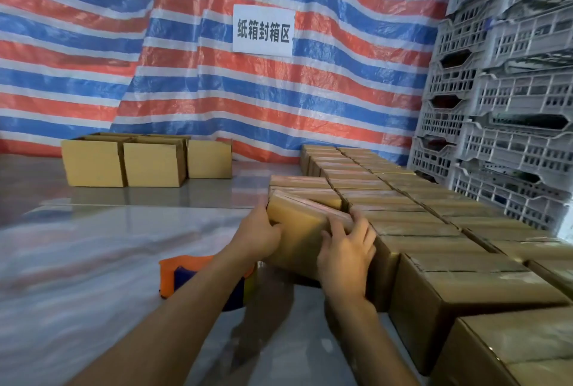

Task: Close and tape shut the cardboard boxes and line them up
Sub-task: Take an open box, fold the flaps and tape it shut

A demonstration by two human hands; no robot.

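2 bare hands are gripping 1 taped box (pixel 297 230), which is sitting tilted and out of line at the left edge of the rows of sealed boxes (pixel 412 215). The left hand (pixel 259 232) is curling its fingers round the box's left side, with the thumb lying on the near face. The right hand (pixel 345 253) is spreading over the near face, its fingers hooking over the upper right edge, just beside the neighbouring sealed box. Both hands are clasping this box, and it is leaning against the boxes behind it.

Behind the left forearm, an orange and blue tape dispenser (pixel 173 274) is lying on the glossy floor (pixel 93 246), partly hidden, near the held box's lower left corner. Well apart, at the far left, 3 open boxes (pixel 155 164) are standing side by side against the striped tarp (pixel 93 44). A white sign (pixel 263 30) is hanging on that tarp, and grey plastic crates (pixel 511 106) are standing stacked just beside the rows on the right.
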